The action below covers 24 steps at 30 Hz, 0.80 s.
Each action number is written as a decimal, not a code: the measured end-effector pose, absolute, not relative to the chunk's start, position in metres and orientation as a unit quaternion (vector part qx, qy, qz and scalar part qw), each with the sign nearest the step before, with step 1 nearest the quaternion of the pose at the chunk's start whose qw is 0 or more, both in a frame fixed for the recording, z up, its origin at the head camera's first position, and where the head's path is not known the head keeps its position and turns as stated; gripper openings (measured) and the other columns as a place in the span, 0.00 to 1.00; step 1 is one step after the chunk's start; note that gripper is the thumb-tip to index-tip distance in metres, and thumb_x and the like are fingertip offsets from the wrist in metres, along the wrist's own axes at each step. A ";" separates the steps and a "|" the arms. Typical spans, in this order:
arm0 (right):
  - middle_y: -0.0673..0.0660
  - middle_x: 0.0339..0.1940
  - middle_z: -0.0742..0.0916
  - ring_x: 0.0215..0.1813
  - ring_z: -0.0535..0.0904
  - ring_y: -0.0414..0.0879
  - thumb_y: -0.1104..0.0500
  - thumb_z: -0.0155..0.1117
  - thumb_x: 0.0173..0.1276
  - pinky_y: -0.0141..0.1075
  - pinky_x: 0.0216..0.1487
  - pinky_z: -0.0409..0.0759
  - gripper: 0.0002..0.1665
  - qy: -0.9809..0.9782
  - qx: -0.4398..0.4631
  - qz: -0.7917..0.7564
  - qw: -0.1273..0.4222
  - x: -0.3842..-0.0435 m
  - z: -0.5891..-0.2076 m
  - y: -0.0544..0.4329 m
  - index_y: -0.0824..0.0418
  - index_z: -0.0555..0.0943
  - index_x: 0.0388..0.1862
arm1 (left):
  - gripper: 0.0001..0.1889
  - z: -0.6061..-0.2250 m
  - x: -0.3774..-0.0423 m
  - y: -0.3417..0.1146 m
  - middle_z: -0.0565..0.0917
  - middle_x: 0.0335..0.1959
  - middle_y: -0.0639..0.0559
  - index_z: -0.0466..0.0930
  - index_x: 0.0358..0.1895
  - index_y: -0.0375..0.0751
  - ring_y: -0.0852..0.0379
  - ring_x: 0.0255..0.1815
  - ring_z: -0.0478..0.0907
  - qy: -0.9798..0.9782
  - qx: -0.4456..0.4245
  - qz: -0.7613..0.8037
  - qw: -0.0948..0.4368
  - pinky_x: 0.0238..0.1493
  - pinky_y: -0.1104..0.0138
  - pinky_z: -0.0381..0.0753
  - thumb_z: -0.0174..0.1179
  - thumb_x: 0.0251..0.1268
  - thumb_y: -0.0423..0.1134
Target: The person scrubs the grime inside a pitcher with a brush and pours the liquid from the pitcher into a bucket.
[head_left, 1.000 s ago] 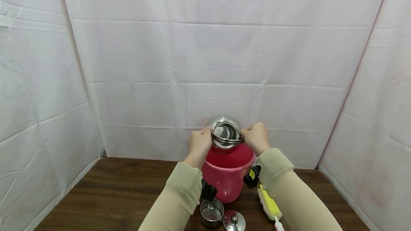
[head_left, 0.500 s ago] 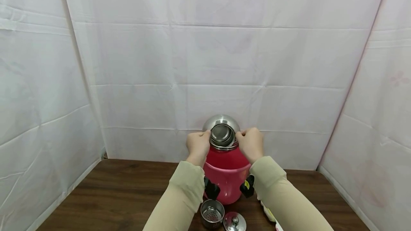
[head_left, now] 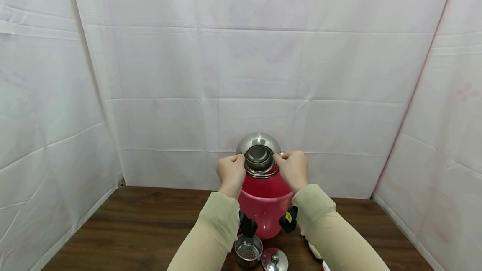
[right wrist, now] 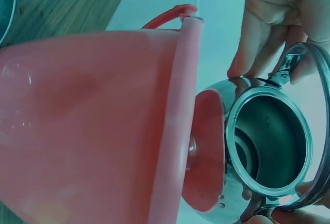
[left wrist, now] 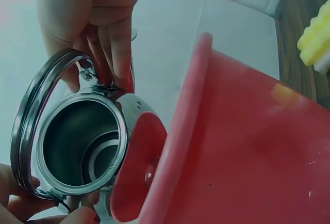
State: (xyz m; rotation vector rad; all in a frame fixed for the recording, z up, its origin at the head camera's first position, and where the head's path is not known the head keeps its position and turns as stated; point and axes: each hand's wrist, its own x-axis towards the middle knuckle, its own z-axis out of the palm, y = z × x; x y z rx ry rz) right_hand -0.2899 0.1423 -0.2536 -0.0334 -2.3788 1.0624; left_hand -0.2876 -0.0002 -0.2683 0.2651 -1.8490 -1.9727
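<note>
A stainless steel teapot [head_left: 260, 138] hangs tilted over the back of a pink bucket [head_left: 265, 212], its round mouth turned toward me. My left hand [head_left: 231, 171] pinches it at one side, beside a foot of the hoop handle [head_left: 262, 175]. On the opposite side, my right hand [head_left: 294, 170] grips it the same way. The handle is swung down below the mouth in the head view. Both wrist views look into the teapot's lidless opening [left wrist: 85, 141], where the inside shows bare metal. Some fingertips are hidden behind the teapot.
Before the bucket stand a perforated metal strainer cup [head_left: 248, 249] and a steel lid with a knob [head_left: 274, 258]. A yellow brush [left wrist: 315, 41] lies to the right, mostly behind my right sleeve. White cloth [head_left: 256, 74] surrounds the brown wooden table [head_left: 158, 216].
Both hands and the teapot have shifted slightly left, the right hand most. The teapot has tipped further, its mouth turning and the handle dropping lower. My right sleeve covers more of the brush.
</note>
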 end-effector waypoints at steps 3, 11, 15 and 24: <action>0.63 0.35 0.89 0.40 0.81 0.53 0.58 0.62 0.60 0.40 0.39 0.77 0.13 -0.876 -0.018 0.407 0.259 -0.291 -0.255 0.142 0.66 0.88 0.29 | 0.21 -0.271 -0.288 -0.001 0.57 0.05 0.59 0.68 0.03 0.41 0.58 0.16 0.55 -0.668 0.090 -0.707 0.215 0.17 0.70 0.53 0.52 0.53 0.29; 0.65 0.39 0.88 0.40 0.84 0.51 0.58 0.62 0.62 0.37 0.40 0.79 0.14 -0.871 -0.034 0.439 0.219 -0.290 -0.255 0.142 0.68 0.87 0.35 | 0.23 -0.275 -0.288 -0.001 0.55 0.05 0.60 0.65 0.03 0.44 0.60 0.14 0.52 -0.672 0.083 -0.698 0.231 0.16 0.70 0.50 0.53 0.56 0.31; 0.62 0.27 0.87 0.18 0.79 0.40 0.59 0.61 0.64 0.28 0.23 0.76 0.14 -0.866 -0.033 0.457 0.199 -0.291 -0.255 0.143 0.70 0.87 0.33 | 0.20 -0.277 -0.288 0.000 0.56 0.06 0.59 0.70 0.06 0.38 0.60 0.14 0.53 -0.674 0.077 -0.695 0.239 0.16 0.71 0.51 0.53 0.57 0.31; 0.60 0.22 0.86 0.16 0.77 0.37 0.60 0.58 0.66 0.31 0.23 0.80 0.16 -0.856 -0.031 0.485 0.177 -0.293 -0.253 0.146 0.73 0.85 0.36 | 0.23 -0.277 -0.287 0.002 0.54 0.06 0.61 0.62 0.04 0.46 0.61 0.13 0.51 -0.678 0.064 -0.692 0.237 0.15 0.71 0.49 0.52 0.57 0.30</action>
